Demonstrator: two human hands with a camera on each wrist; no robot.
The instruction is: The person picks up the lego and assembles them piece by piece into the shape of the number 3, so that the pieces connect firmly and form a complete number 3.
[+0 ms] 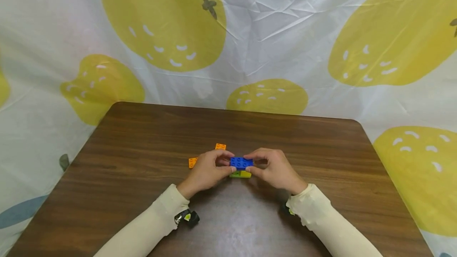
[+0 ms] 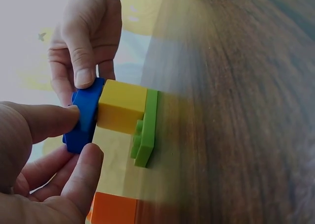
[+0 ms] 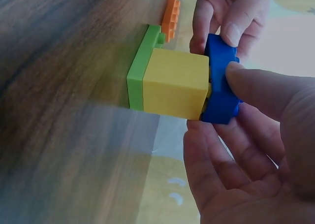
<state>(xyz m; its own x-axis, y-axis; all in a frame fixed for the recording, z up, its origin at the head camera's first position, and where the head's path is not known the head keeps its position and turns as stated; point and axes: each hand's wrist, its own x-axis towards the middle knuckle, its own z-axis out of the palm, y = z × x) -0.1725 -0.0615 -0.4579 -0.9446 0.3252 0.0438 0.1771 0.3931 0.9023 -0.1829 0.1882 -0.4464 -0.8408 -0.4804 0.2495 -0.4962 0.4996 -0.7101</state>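
Between my two hands is a blue toy building brick (image 1: 241,163) with studs on top. My left hand (image 1: 208,171) pinches its left end between thumb and fingers. At the opposite end, my right hand (image 1: 276,168) grips it the same way. Under the blue brick stands a yellow block (image 3: 175,81), whose studs show in a thin gap below the slightly tilted blue one. The yellow block sits at one end of a thin green plate (image 2: 146,143) on the table, leaving some green studs bare.
Two orange studded pieces show beyond my left hand, one orange brick (image 1: 220,146) farther back and another orange brick (image 1: 192,162) partly hidden by that hand. The brown wooden table (image 1: 160,130) ends at a hanging cloth (image 1: 246,39) with yellow fruit prints.
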